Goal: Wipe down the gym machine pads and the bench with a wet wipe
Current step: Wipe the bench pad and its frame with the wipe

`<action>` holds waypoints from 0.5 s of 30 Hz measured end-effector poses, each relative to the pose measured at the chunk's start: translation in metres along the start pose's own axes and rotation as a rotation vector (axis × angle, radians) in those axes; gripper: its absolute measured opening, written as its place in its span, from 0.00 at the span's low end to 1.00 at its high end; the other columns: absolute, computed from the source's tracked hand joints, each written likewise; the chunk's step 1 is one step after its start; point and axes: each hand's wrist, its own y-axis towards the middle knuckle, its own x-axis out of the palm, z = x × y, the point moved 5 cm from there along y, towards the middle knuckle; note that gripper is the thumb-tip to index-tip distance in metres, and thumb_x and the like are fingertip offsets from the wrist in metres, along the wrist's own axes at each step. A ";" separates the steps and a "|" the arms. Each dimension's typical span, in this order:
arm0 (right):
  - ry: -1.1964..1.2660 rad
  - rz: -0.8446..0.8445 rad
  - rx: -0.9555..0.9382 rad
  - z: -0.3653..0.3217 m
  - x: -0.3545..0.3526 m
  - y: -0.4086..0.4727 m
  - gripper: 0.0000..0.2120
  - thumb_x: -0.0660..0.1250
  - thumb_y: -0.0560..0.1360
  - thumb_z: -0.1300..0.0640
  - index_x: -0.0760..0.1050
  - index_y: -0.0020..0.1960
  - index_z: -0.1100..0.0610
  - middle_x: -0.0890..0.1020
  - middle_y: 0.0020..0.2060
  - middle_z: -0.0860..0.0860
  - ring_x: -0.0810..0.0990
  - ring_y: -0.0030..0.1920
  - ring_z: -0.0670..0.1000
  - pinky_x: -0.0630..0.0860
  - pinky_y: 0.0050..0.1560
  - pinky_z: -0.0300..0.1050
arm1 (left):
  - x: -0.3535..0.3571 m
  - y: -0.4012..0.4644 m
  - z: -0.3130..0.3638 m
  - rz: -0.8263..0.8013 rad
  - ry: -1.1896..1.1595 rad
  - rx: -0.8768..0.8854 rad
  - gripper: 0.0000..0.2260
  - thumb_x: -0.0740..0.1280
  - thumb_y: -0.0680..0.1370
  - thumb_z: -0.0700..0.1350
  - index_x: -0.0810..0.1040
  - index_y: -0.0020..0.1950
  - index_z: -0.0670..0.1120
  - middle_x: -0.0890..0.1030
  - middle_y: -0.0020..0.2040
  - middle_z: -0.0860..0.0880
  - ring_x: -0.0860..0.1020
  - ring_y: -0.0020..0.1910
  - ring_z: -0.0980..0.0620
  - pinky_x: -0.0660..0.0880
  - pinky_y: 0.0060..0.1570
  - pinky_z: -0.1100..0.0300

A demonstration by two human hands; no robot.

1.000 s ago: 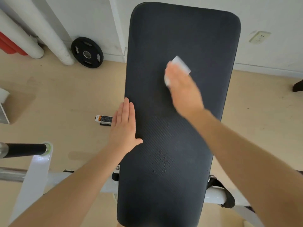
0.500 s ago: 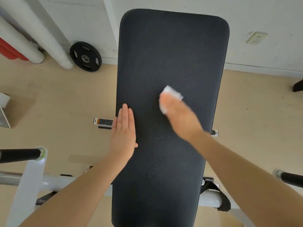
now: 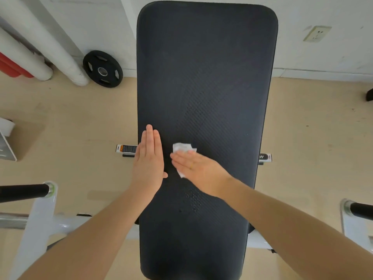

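- Pressing flat with straight fingers (image 3: 182, 161), the right hand (image 3: 198, 170) pins the wet wipe (image 3: 182, 148) against the dark padded surface (image 3: 205, 81), just below the middle of the frame.
- The wipe is white and crumpled; it shows beyond the fingertips and again under the thumb side of the palm (the part under the hand is hidden).
- A thin ring sits on one finger of the right hand.
- The left hand (image 3: 148, 160) lies palm down just beside the right one, its fingers straight and held together, resting along the left edge of the surface and holding nothing.
- Both forearms run in from the bottom corners of the frame.
- The surface is a long, ribbed black pad running from the top of the frame to the bottom, with a few small droplets (image 3: 192, 201) on it just below the right wrist.
- White frame tubes (image 3: 34, 223) with black handle grips (image 3: 22, 190) stand at lower left and lower right.
- A black weight plate (image 3: 103, 68) leans against the white wall at upper left, next to white pipes (image 3: 50, 43).
- A wall socket (image 3: 316, 33) sits at upper right, above the pale wooden floor (image 3: 314, 122).
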 end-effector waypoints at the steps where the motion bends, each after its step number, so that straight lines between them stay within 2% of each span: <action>1: 0.084 0.040 0.045 0.002 0.002 0.000 0.27 0.59 0.74 0.55 0.60 0.72 0.59 0.65 0.71 0.54 0.62 0.72 0.54 0.51 0.72 0.49 | 0.000 0.000 0.000 -0.006 0.006 0.001 0.53 0.73 0.69 0.51 0.33 0.72 0.37 0.35 0.75 0.38 0.40 0.75 0.41 0.45 0.73 0.54; 2: 0.199 0.047 0.097 0.010 -0.002 0.000 0.23 0.54 0.75 0.55 0.65 0.70 0.58 0.71 0.68 0.55 0.68 0.69 0.55 0.60 0.71 0.49 | 0.000 0.000 0.001 -0.009 0.002 -0.001 0.53 0.73 0.69 0.51 0.32 0.72 0.37 0.35 0.75 0.38 0.40 0.75 0.41 0.44 0.73 0.54; 3: 0.219 0.014 0.201 0.025 -0.003 0.002 0.24 0.44 0.77 0.57 0.64 0.69 0.60 0.71 0.66 0.56 0.70 0.67 0.56 0.65 0.68 0.49 | -0.001 0.000 0.001 -0.016 -0.003 -0.005 0.53 0.73 0.70 0.51 0.33 0.72 0.36 0.35 0.75 0.38 0.40 0.75 0.41 0.44 0.73 0.54; 4: 0.150 0.067 0.361 0.049 -0.009 0.004 0.26 0.36 0.76 0.63 0.59 0.70 0.63 0.70 0.66 0.58 0.68 0.67 0.58 0.66 0.68 0.50 | 0.000 0.000 0.001 -0.024 -0.005 -0.008 0.53 0.73 0.69 0.51 0.33 0.72 0.36 0.35 0.75 0.38 0.40 0.75 0.41 0.44 0.73 0.54; 5: 0.097 0.106 0.467 0.077 -0.008 0.002 0.26 0.34 0.75 0.66 0.54 0.71 0.65 0.67 0.68 0.59 0.65 0.69 0.59 0.64 0.69 0.50 | 0.000 0.000 0.001 -0.024 -0.008 -0.006 0.53 0.73 0.69 0.51 0.33 0.73 0.36 0.35 0.75 0.38 0.40 0.75 0.41 0.44 0.73 0.54; 7: -0.056 0.060 0.533 0.120 -0.007 0.006 0.25 0.38 0.75 0.64 0.50 0.72 0.67 0.62 0.72 0.60 0.59 0.73 0.58 0.58 0.73 0.49 | 0.001 0.000 0.001 -0.013 -0.023 -0.001 0.53 0.73 0.69 0.51 0.34 0.73 0.36 0.36 0.75 0.39 0.40 0.75 0.41 0.44 0.73 0.54; 9: 0.006 0.041 0.572 0.133 -0.011 0.009 0.23 0.46 0.78 0.61 0.53 0.72 0.67 0.61 0.71 0.60 0.57 0.73 0.59 0.57 0.72 0.48 | 0.002 0.000 0.000 0.002 -0.044 0.008 0.53 0.73 0.69 0.51 0.35 0.73 0.37 0.36 0.75 0.39 0.41 0.75 0.42 0.45 0.73 0.54; 10: 0.015 0.102 0.553 0.120 -0.009 0.015 0.23 0.48 0.77 0.60 0.54 0.70 0.67 0.62 0.68 0.63 0.58 0.71 0.62 0.61 0.69 0.50 | 0.002 0.000 -0.001 0.010 -0.049 0.015 0.53 0.73 0.68 0.50 0.35 0.74 0.37 0.37 0.75 0.39 0.41 0.76 0.42 0.46 0.73 0.54; 12: -0.048 0.054 0.311 0.068 0.008 0.013 0.25 0.50 0.74 0.61 0.53 0.68 0.69 0.62 0.64 0.64 0.59 0.65 0.65 0.67 0.63 0.54 | 0.003 0.000 -0.002 0.016 -0.047 0.019 0.53 0.74 0.68 0.50 0.35 0.74 0.37 0.36 0.75 0.39 0.41 0.76 0.42 0.45 0.73 0.54; 14: -0.085 0.077 0.095 0.010 0.016 -0.007 0.30 0.59 0.72 0.57 0.57 0.70 0.69 0.64 0.67 0.62 0.62 0.68 0.63 0.64 0.67 0.53 | 0.002 -0.001 -0.002 0.018 -0.045 0.012 0.52 0.73 0.69 0.50 0.35 0.74 0.37 0.36 0.75 0.39 0.41 0.75 0.42 0.45 0.73 0.54; 15: -0.080 0.072 -0.012 -0.011 0.017 -0.021 0.33 0.65 0.71 0.55 0.60 0.71 0.65 0.67 0.69 0.58 0.63 0.70 0.59 0.60 0.70 0.51 | 0.002 -0.003 -0.001 0.028 -0.053 0.002 0.51 0.73 0.70 0.49 0.36 0.74 0.37 0.36 0.75 0.39 0.41 0.75 0.42 0.45 0.73 0.53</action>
